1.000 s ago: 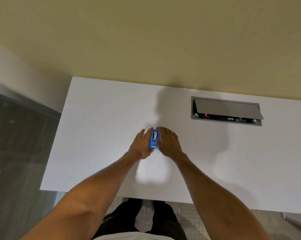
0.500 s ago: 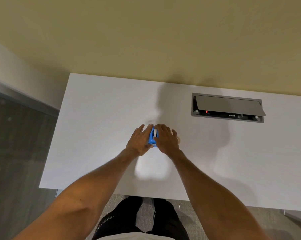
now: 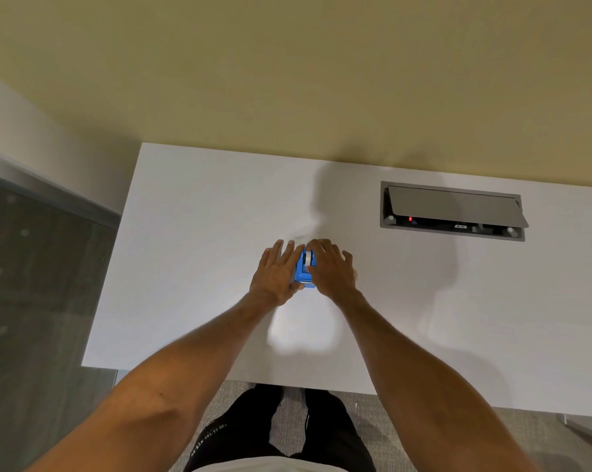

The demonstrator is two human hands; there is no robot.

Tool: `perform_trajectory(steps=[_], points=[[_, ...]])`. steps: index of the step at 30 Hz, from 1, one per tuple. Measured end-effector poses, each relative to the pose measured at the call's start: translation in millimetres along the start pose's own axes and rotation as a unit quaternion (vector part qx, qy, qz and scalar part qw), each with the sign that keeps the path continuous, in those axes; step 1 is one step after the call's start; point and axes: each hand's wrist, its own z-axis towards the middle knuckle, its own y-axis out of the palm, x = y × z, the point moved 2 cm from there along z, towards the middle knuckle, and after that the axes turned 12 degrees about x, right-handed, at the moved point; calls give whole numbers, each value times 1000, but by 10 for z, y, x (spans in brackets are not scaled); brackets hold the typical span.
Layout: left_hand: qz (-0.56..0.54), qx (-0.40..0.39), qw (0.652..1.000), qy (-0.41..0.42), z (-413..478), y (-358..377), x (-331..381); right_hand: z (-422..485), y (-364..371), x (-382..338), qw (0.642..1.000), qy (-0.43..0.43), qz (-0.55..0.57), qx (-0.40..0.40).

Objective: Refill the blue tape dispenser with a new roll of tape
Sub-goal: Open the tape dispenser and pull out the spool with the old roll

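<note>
While your left hand pressed flat against the nine-o'clock side of the blue tape dispenser, you looked to be seating the roll. The dispenser stood near the middle of the white table, a pale strip of tape showing along its top. Your right hand cupped its three-o'clock side, both hands clamping it. Next, I judge, you needed to thread the tape toward the cutter at six o'clock.
</note>
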Motion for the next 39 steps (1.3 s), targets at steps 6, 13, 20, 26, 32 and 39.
perform_trajectory(steps=[6, 13, 20, 26, 32, 39], points=[[10, -2, 1000, -7, 1, 3, 6, -3, -6, 10, 1000, 0, -2, 4], [11, -3, 1000, -18, -25, -2, -1, -13, -3, 6, 1000, -19, -19, 3], [15, 1, 999, -32, -34, 5, 29, -22, -37, 9, 1000, -15, -16, 11], [21, 8, 999, -38, -38, 25, 44, -9, -100, -8, 999, -40, -25, 23], [-13, -6, 999, -32, -55, -21, 39, -90, -129, -5, 998, -1, 50, 39], [-107, -35, 993, -28, -208, -68, 82, -246, -245, -40, 962, 100, 242, 82]])
